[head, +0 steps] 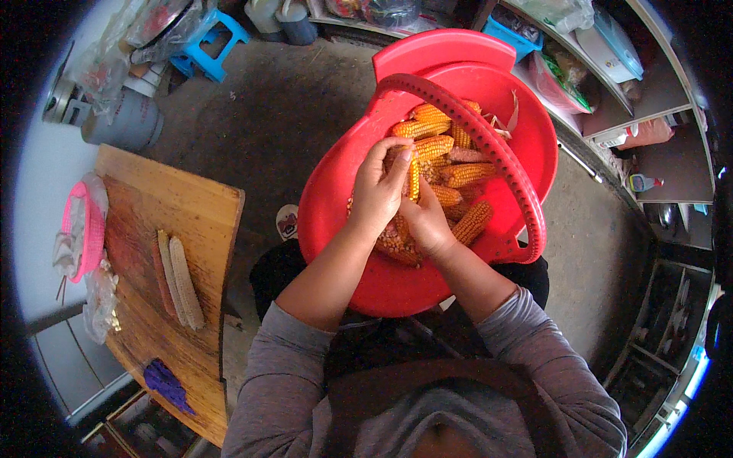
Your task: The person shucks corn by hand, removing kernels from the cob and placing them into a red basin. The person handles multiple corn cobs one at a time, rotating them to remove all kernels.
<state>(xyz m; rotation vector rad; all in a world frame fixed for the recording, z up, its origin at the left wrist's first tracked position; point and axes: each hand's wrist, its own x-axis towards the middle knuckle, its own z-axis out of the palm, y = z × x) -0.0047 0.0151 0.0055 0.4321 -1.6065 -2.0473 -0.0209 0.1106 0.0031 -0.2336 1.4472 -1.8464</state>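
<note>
A red plastic basket [323,194] sits on the person's lap, its arched handle [492,134] crossing over the right side. Dried ears of corn [469,174] and loose kernels [395,243] lie inside. Above them, my left hand [375,192] grips the upper part of a partly visible ear of corn [414,180]. My right hand [426,223] is closed around its lower end, with the thumb against the kernels. The fingers hide much of this ear. Pale husk pieces [512,111] rest near the basket's far right wall.
At left stands a wooden table [206,200] with three bare corn cobs [184,280], a purple cloth [167,385] and a pink basket [91,229]. Beyond it are a grey gas cylinder [126,123] and a blue stool [215,46]. Shelves [641,126] line the right side.
</note>
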